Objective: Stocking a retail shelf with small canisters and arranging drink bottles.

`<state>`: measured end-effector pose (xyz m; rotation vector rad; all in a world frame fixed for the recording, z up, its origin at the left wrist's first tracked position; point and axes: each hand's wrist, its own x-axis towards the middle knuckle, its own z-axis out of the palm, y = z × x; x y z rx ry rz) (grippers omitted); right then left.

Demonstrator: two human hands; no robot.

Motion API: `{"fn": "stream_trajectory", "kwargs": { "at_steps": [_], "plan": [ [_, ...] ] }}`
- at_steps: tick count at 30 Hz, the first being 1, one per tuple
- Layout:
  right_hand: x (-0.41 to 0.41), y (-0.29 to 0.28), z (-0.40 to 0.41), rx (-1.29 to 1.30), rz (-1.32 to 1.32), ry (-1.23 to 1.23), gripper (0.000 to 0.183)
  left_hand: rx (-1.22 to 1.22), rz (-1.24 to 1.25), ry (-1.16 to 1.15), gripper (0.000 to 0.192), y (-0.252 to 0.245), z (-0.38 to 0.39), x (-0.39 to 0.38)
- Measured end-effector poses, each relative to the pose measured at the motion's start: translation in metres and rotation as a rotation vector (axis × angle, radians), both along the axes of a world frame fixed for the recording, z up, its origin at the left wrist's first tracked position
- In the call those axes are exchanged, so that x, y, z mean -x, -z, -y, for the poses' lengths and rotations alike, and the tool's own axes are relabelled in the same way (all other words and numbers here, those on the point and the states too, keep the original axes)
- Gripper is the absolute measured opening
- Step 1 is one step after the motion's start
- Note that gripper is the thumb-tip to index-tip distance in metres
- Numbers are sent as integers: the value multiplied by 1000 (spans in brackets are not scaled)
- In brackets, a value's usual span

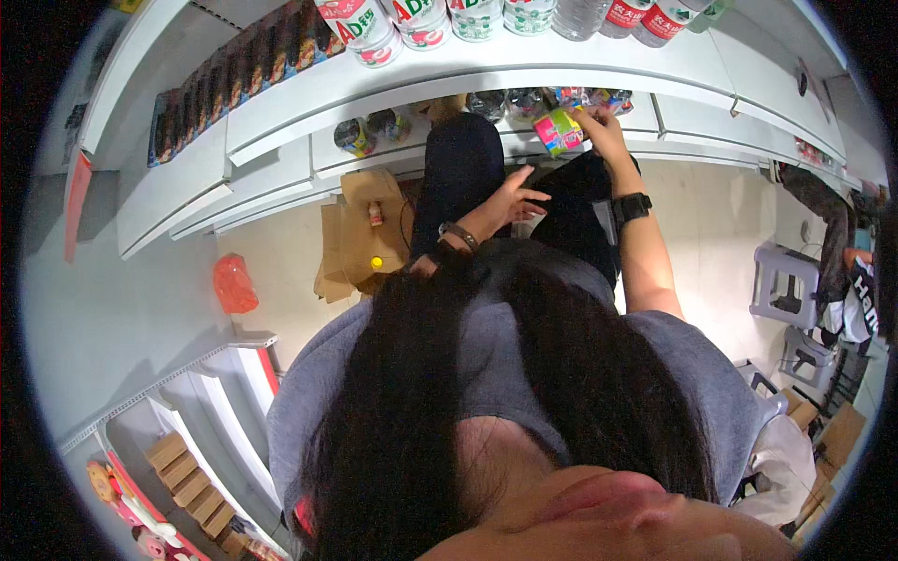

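Note:
My right hand point(603, 130), with a black watch on the wrist, grips a small pink, green and yellow package point(559, 132) at the front of a lower shelf point(642, 126). Behind it on that shelf are dark-topped containers point(526, 103) and more colourful packs, partly covered by the shelf above. My left hand point(508, 200) hangs over my lap between my knees, fingers apart and holding nothing. Farther left on the lower shelf stand two dark-topped containers with colourful labels point(354, 137).
White bottles point(424, 21) and clear bottles stand on the upper shelf point(491, 63), beside a row of dark packs point(245, 80). An opened cardboard box point(361, 231) and a red plastic bag point(235, 284) lie on the floor. Grey stools point(786, 280) and another person point(828, 217) are at the right.

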<state>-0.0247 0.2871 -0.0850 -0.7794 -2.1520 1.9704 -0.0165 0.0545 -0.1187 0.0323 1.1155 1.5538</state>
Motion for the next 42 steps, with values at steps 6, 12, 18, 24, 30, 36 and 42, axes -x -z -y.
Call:
{"fn": "stream_trajectory", "kwargs": {
  "at_steps": [6,12,18,24,30,36,42],
  "plan": [
    [-32,-34,42,114,183,-215,43,-254,173,-49,60,24,3,7],
    [-43,-35,64,-9,198,-299,50,-378,221,-123,57,-11,1,-5],
    [-36,-34,65,30,147,-386,52,-367,168,-247,57,-29,13,-4],
    [-34,-48,72,-13,71,-402,49,-435,122,-236,56,-28,14,5],
    [-35,-56,88,-335,-19,-414,38,-233,-135,-183,64,-25,24,1],
    [-44,-61,81,-447,18,-373,55,-275,-105,-117,77,0,17,-10],
    [-41,-103,88,-528,-84,-294,41,-507,135,-89,84,26,11,-3]
  ]
}}
